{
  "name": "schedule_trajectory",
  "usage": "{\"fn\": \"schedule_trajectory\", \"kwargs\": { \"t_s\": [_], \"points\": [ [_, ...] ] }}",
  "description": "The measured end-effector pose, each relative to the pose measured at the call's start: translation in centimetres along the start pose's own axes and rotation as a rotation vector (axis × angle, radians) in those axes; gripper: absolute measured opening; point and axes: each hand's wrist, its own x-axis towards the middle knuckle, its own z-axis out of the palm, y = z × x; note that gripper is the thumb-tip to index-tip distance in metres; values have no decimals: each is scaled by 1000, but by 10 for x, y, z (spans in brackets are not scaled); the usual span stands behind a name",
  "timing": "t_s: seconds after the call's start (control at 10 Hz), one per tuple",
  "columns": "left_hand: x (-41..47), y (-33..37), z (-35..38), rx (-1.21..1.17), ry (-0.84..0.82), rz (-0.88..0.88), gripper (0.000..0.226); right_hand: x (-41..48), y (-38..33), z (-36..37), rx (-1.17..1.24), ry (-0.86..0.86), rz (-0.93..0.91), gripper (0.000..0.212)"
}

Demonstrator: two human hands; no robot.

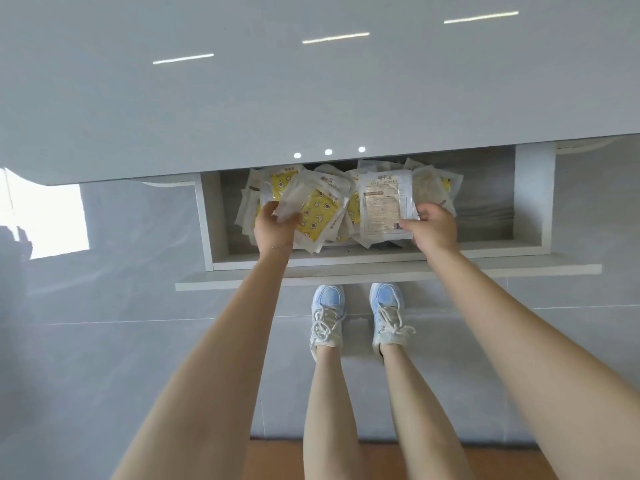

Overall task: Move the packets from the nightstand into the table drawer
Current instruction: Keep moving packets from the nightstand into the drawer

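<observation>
The table drawer [381, 261] is pulled out below the glossy grey tabletop [311, 98]. Inside lies a heap of translucent packets [343, 188], several with yellow printed fronts. My left hand [275, 227] grips a bunch of packets [313, 209] at the heap's left side, inside the drawer. My right hand [434, 227] holds a white packet with printed text [384, 206] at the heap's right. The nightstand is out of view.
The right part of the drawer floor [485, 202] is bare wood grain. My legs and light blue sneakers [356, 317] stand on grey floor tiles right below the drawer front. A wooden strip [277, 459] shows at the bottom edge.
</observation>
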Motion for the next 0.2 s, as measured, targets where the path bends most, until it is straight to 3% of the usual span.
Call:
{"fn": "schedule_trajectory", "kwargs": {
  "t_s": [0.1, 0.2],
  "points": [
    [1, 3, 2, 122, 5, 77, 47, -1, 0, 1, -91, 32, -57, 19],
    [-10, 5, -8, 304, 15, 163, 59, -18, -6, -6, -142, 9, -85, 39]
  ]
}}
